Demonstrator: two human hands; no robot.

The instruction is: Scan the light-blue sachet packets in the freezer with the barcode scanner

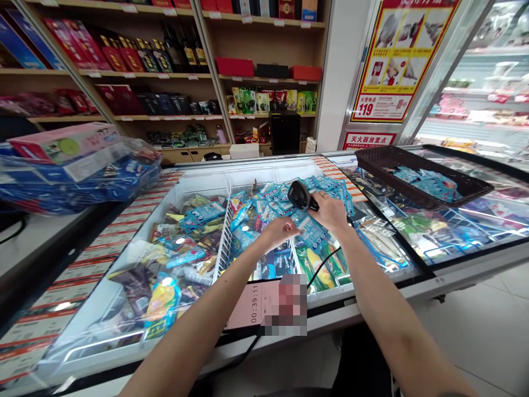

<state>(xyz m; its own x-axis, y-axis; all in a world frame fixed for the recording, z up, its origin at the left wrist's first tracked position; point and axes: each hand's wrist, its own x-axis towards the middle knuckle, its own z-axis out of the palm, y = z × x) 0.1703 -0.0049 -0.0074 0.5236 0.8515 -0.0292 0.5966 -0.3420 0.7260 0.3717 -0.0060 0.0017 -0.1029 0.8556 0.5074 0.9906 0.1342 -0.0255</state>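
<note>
"How did my hands stand?"

"My right hand (329,212) was clamped around the scanner (299,194), at one o'clock from my left hand (280,231). My left fingers were curled beside the blue packets (313,234); I couldn't tell whether they gripped one."

"Where did those packets lie?"

"Heaped in the freezer (198,181), the nearest at three o'clock from my left hand."

"And good handling?"

"I judged it best to smooth one packet flat, square to the scanner, with the cord (324,263), trailing toward seven o'clock, clear of my wrists."
</note>
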